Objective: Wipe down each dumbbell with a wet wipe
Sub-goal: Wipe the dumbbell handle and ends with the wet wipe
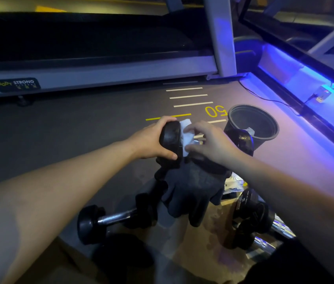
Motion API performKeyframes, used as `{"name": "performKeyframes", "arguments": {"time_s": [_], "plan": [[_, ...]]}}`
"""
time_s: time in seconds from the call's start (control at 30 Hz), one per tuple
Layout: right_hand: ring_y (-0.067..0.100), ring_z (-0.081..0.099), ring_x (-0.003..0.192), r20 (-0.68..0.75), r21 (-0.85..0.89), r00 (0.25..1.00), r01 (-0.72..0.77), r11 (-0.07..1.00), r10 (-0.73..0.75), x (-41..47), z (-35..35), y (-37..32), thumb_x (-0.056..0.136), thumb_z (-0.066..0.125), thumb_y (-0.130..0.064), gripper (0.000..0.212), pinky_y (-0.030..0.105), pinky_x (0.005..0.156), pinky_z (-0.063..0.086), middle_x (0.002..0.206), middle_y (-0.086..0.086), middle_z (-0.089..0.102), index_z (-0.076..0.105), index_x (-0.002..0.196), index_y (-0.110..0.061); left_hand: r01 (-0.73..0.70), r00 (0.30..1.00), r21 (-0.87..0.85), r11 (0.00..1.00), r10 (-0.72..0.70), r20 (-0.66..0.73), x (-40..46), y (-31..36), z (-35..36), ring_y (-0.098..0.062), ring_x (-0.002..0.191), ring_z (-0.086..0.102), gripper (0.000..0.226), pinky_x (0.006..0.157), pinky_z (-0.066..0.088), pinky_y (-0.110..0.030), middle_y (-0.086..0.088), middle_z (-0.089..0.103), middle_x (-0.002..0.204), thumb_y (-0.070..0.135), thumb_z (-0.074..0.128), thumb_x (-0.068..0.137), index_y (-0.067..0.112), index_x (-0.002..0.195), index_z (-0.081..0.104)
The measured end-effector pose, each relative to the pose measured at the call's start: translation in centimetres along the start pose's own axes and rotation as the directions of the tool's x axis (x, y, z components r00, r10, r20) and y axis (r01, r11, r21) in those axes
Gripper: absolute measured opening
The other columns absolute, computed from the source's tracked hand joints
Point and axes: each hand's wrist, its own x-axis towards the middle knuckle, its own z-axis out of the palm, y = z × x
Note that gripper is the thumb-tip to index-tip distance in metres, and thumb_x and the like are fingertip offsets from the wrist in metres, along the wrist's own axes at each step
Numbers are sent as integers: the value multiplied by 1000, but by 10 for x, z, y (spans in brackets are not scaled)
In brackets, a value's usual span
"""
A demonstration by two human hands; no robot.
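The dumbbell (182,138) being cleaned is up off the floor, held out in front of the person above a dark glove (192,189) draped below it. Its long axis runs roughly left to right across the view, tipped a little so the far head (244,140) sits by the black bucket (264,132) on the right. The left hand (151,140) is closed around the near head, fingers over the top and thumb underneath, steadying the weight. The right hand (209,140) is nearer the bar and presses a white wipe (186,134) against the inner face of that near head, right where head meets handle; the fingers are curled loosely on the wipe rather than clenched.

So the wiping hand has the whole handle and the far head lying to its right, along the same axis. I'd judge the next stroke runs that way, outward along the bar, with the left hand as the anchor and perhaps rolling the dumbbell to present fresh surface.

Two more dumbbells wait on the floor closer to the person: one (112,220) low left with its handle pointing up and right, another (258,220) low right, partly hidden by the forearm. Something white lies inside the bucket, possibly a used wipe, though the light is too dim to be sure.
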Motion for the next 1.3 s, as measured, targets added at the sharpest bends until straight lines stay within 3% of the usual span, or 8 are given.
{"name": "performKeyframes", "arguments": {"time_s": [0.1, 0.23, 0.37, 0.5, 0.6, 0.73, 0.93, 1.3], "plan": [[8, 58, 108, 71, -14, 997, -34, 999, 35, -3, -2, 4, 73, 85, -16, 62, 15, 89, 42, 120, -4, 63, 59, 130, -20, 6, 1000, 5, 1000, -6, -2, -1, 1, 0, -18, 129, 49, 106, 105, 44, -38, 6, 50, 143, 39, 92, 63, 44, 146, 27], [11, 62, 107, 16, -53, 998, -56, 997, 57, -1, -2, 4, 75, 83, -20, 61, 26, 91, 48, 114, -4, 68, 58, 130, -22, 13, 1000, 21, 1000, -13, -1, -1, 1, 0, -19, 128, 50, 106, 105, 44, -41, 6, 51, 142, 41, 92, 63, 46, 145, 26], [9, 60, 95, -19, -31, 999, -45, 998, 45, 2, -6, -3, 73, 85, -28, 63, 13, 77, 36, 102, -3, 65, 60, 130, -23, 14, 1000, 20, 1000, -14, 1, -3, 2, 0, -19, 128, 51, 106, 105, 44, -42, 6, 51, 142, 40, 92, 63, 45, 145, 26], [8, 60, 97, 34, 7, 997, -66, 998, 66, 4, -11, -6, 68, 88, -32, 72, 16, 79, 37, 102, -4, 65, 56, 132, -26, 1, 1000, 18, 1000, -1, -2, -3, 2, -1, -19, 127, 51, 105, 103, 45, -37, 6, 51, 142, 38, 92, 64, 42, 147, 28], [3, 66, 92, 48, 103, 994, -99, 990, 94, 5, -17, -1, 74, 85, -25, 55, 25, 85, 46, 96, -8, 73, 60, 124, -24, 0, 1000, 22, 1000, 0, -7, -2, 2, 0, -18, 127, 50, 105, 99, 44, -34, 6, 50, 142, 39, 92, 64, 43, 147, 27], [-6, 57, 65, 7, 118, 994, -112, 987, 112, 6, -17, 4, 76, 83, -19, 37, 17, 68, 42, 87, -6, 73, 68, 111, -19, 8, 1000, 28, 1000, -8, -8, -1, 1, 1, -19, 128, 50, 106, 102, 45, -37, 5, 49, 143, 41, 92, 63, 45, 146, 26], [12, 60, 93, -18, -69, 1000, -25, 997, 23, 9, 6, 4, 65, 90, -30, 53, 26, 80, 44, 99, -6, 51, 70, 113, -18, 2, 1000, 30, 1000, -2, -7, -3, 3, 1, -19, 128, 50, 106, 103, 45, -38, 4, 50, 143, 40, 92, 63, 43, 146, 27], [27, 60, 106, -22, -237, 994, -109, 965, 106, 10, 28, 3, 73, 77, -41, 50, 36, 77, 47, 108, -1, 70, 64, 121, -34, 8, 1000, 37, 999, -8, -18, -4, 1, 1, -21, 126, 51, 105, 100, 45, -36, 4, 52, 140, 41, 92, 62, 46, 145, 28]]}}
